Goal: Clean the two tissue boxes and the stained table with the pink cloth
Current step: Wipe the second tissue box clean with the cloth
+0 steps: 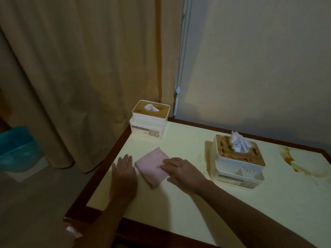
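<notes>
The cloth (150, 165) lies folded on the table (179, 212). The left hand (123, 170) rests flat beside it, holding nothing; the right hand (180, 170) lays straight fingers on its edge, seemingly without gripping.

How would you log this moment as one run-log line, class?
left hand: flat on table | right hand: touches pink cloth | far tissue box, near tissue box: untouched | stain: present

Dim yellowish light is coming from the right, casting shadows leftward across the table (179, 208); the left hand (124, 171) is showing motion blur, and the corners are looking murky.
</notes>
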